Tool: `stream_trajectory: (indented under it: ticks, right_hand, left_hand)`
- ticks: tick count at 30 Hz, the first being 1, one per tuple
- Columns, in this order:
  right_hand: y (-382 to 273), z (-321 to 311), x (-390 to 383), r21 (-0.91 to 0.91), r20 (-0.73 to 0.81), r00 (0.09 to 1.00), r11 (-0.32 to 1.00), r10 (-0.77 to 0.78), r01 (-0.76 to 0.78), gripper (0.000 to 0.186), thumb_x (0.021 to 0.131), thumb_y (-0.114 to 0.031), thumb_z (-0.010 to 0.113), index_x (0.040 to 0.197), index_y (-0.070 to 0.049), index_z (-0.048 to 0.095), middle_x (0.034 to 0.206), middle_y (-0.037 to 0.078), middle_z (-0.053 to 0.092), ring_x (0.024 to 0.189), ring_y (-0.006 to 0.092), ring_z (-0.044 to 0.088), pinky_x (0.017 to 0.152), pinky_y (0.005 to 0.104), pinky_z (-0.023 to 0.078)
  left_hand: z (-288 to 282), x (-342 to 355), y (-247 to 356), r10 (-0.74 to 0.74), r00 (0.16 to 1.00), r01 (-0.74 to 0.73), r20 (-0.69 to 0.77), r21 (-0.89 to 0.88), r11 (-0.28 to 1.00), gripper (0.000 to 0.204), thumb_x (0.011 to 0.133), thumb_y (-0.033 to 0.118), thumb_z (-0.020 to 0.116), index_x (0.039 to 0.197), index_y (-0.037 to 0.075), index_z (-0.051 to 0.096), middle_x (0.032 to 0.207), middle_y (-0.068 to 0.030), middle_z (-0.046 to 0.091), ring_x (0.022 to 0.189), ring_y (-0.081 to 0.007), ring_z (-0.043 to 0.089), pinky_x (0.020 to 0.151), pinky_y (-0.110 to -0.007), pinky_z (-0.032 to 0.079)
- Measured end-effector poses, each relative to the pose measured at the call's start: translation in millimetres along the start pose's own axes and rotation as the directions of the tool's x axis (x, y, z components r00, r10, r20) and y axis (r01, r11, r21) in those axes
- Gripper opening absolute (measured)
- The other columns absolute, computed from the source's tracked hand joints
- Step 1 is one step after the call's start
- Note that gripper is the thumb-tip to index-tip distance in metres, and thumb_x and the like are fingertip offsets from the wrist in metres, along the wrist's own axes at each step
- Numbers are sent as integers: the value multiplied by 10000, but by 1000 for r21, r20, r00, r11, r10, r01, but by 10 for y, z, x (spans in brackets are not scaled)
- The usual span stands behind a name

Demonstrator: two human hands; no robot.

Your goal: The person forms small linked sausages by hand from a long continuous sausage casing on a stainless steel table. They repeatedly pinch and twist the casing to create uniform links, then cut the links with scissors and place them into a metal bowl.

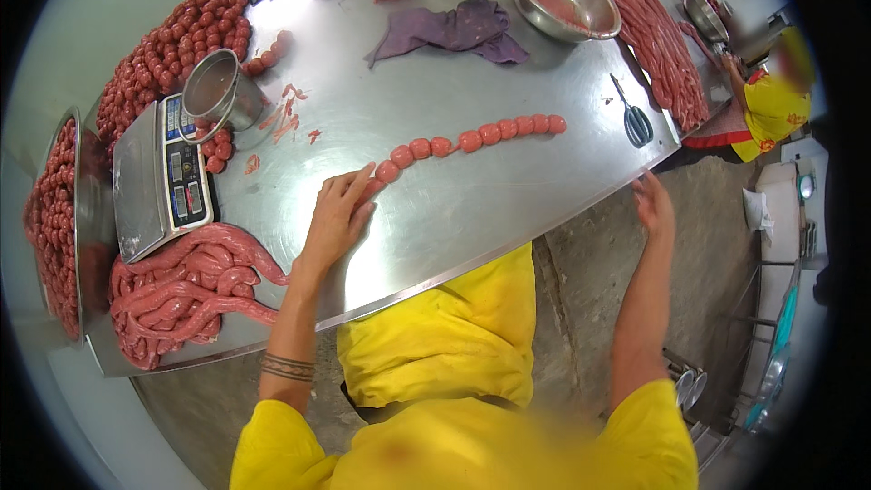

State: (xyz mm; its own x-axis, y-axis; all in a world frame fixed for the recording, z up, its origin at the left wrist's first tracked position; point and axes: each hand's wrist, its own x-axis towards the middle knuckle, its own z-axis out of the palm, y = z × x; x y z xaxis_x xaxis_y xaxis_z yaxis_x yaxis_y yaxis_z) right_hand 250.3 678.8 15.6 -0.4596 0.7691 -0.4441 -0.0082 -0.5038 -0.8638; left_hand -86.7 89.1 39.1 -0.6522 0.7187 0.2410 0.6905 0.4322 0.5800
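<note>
A string of short, round red sausage links (469, 141) lies across the middle of the steel table (435, 218). My left hand (339, 213) is at its near left end, thumb and fingers either side of the tail. My right hand (654, 206) is at the table's front edge, empty, with its fingers loosely bent and apart. Just beyond it lie dark-handled scissors (636, 122). Beside my left forearm is a heap of long, unlinked sausage (195, 295).
A digital scale (172, 177) and a metal jug (216, 91) stand left, by piled links (172, 50) and a full basin (80, 245). Farther back are a purple cloth (454, 34) and steel bowl (581, 0). Another person (771, 109) works at the right, near long sausages (653, 45).
</note>
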Motion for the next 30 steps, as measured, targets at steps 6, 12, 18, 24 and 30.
stream_trajectory:
  ticks: [6,12,18,24,30]
  right_hand:
    - [-367,912,-258,-905,94,913,349,-396,245,908,807,-170,904,1544,-29,394,1224,208,635,784,253,696,665,373,549]
    - [-589,-217,-1487,-970,236,971,-64,-22,234,809,775,-24,843,1508,-120,514,1128,174,735,989,300,724,879,439,562]
    - [-647,-1335,-2276,-926,289,918,321,270,197,128,1043,-100,639,1067,-29,742,852,50,744,797,170,679,819,381,538]
    - [164,-2125,-2952,-221,306,805,861,508,-458,142,1048,-102,649,1171,-72,713,840,39,698,761,196,643,746,334,507]
    - [544,-1313,-2049,661,-108,933,677,-342,324,695,1040,-3,578,1674,-172,347,1606,255,467,790,186,628,531,221,500]
  left_hand:
    - [352,203,42,80,996,-73,-48,123,990,323,881,66,762,1181,180,805,1066,-120,668,982,-314,627,847,-415,542]
    - [415,314,-49,31,981,-16,-194,82,997,204,896,40,724,1053,141,808,914,-104,589,882,-294,605,781,-412,524]
    - [428,370,-47,63,983,-47,-174,96,994,199,932,44,652,1081,125,757,1002,-114,610,973,-323,608,862,-435,505]
    - [387,413,-43,36,993,-15,-115,179,984,165,958,91,643,1072,146,749,1037,-100,615,1021,-322,599,886,-458,476]
    - [350,342,13,32,998,-19,-50,244,970,368,938,71,655,1280,195,707,1150,-127,628,1125,-343,590,991,-504,450]
